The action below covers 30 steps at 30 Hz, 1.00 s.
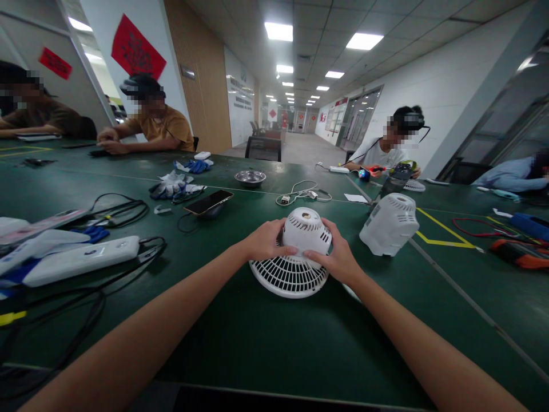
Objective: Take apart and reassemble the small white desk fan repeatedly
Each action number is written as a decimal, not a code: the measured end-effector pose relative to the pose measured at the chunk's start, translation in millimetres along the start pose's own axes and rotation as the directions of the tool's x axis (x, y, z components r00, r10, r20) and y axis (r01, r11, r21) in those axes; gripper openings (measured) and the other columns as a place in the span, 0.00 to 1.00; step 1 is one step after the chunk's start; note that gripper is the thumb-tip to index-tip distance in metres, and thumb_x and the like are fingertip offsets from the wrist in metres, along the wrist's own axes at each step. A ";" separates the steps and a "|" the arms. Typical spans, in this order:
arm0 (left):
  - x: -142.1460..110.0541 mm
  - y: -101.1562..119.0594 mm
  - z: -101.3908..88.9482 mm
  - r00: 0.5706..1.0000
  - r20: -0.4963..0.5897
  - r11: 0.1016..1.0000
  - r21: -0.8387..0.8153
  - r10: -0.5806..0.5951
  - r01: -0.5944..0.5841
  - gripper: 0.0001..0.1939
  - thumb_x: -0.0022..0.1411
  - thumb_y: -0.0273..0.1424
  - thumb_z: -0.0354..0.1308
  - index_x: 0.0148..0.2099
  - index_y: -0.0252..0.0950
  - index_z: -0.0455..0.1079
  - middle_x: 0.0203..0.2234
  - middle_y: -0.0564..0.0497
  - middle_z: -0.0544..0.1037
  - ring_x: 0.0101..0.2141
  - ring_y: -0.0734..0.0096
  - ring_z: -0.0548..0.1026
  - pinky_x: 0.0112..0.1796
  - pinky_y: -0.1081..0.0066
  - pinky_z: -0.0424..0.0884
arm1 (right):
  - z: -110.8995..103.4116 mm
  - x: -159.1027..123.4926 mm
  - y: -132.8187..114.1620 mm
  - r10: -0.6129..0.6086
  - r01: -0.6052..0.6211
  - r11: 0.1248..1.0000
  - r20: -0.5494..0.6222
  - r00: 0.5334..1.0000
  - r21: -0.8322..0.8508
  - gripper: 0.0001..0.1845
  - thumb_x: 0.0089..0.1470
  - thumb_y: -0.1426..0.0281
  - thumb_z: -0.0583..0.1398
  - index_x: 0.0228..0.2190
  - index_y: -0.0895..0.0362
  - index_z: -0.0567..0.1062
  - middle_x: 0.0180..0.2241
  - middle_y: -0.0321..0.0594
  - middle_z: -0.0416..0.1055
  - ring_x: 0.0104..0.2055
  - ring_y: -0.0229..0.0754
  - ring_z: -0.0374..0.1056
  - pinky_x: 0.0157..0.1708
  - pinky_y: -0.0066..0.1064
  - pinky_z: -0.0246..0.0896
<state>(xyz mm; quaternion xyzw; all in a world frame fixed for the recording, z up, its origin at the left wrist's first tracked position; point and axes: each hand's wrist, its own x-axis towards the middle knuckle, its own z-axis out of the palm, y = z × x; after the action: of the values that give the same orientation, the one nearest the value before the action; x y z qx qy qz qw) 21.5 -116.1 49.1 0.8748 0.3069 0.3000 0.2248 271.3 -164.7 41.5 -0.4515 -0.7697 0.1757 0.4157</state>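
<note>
L hand [271,240] & R hand [338,256] are cupping housing [305,229], fingers wrapping its sides; grille [292,279] sitting below. Looking like light, stiff plastic, grille prob fragile; housing sides offering best hold.

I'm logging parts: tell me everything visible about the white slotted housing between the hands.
The white housing looks like plastic: rounded, with side slots and an opening or recess on top. It sits upright over a round white grille on the green table; the left hand and right hand hold it from both sides.
</note>
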 end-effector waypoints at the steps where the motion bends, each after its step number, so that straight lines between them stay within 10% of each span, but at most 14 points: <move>1: 0.3 1.1 -0.3 1.000 0.005 1.000 -0.018 -0.006 0.006 0.39 0.54 0.52 0.65 0.61 0.36 0.65 0.52 0.38 0.77 0.51 0.45 0.76 0.49 0.48 0.72 | -0.6 0.6 -0.1 -0.001 0.001 1.000 0.008 1.000 0.002 0.45 0.48 0.55 0.70 0.62 0.51 0.58 0.57 0.49 0.69 0.57 0.57 0.68 0.58 0.54 0.62; 21: -0.3 -0.4 -2.9 1.000 -0.008 0.997 0.079 -0.008 0.009 0.45 0.46 0.49 0.72 0.63 0.35 0.65 0.57 0.36 0.73 0.55 0.42 0.72 0.56 0.41 0.66 | -5.0 0.4 6.0 -0.149 0.153 0.982 0.043 0.988 -0.112 0.47 0.53 0.53 0.66 0.66 0.51 0.53 0.63 0.52 0.63 0.61 0.61 0.64 0.60 0.59 0.59; 26: -2.4 -7.3 -3.7 0.998 -0.055 0.991 0.131 0.029 -0.022 0.37 0.61 0.42 0.61 0.69 0.36 0.57 0.59 0.36 0.73 0.57 0.45 0.72 0.58 0.41 0.63 | -15.7 -1.6 8.5 -0.142 0.150 0.987 0.112 0.984 -0.065 0.47 0.58 0.52 0.59 0.69 0.49 0.44 0.47 0.47 0.75 0.43 0.55 0.73 0.46 0.54 0.70; 30: -5.5 -6.0 -0.9 0.997 -0.039 0.998 0.003 0.062 -0.062 0.52 0.57 0.43 0.64 0.75 0.42 0.39 0.62 0.35 0.69 0.59 0.41 0.71 0.58 0.40 0.63 | -14.9 -5.6 4.9 -0.064 0.067 0.998 0.188 0.980 -0.010 0.48 0.59 0.55 0.59 0.70 0.48 0.39 0.40 0.42 0.77 0.31 0.48 0.73 0.36 0.48 0.73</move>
<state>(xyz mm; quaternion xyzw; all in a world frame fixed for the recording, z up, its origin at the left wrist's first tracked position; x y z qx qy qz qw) 15.1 -115.3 44.2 0.8780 0.2841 0.3237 0.2088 287.3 -168.4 44.4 -0.4108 -0.8212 0.1973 0.3434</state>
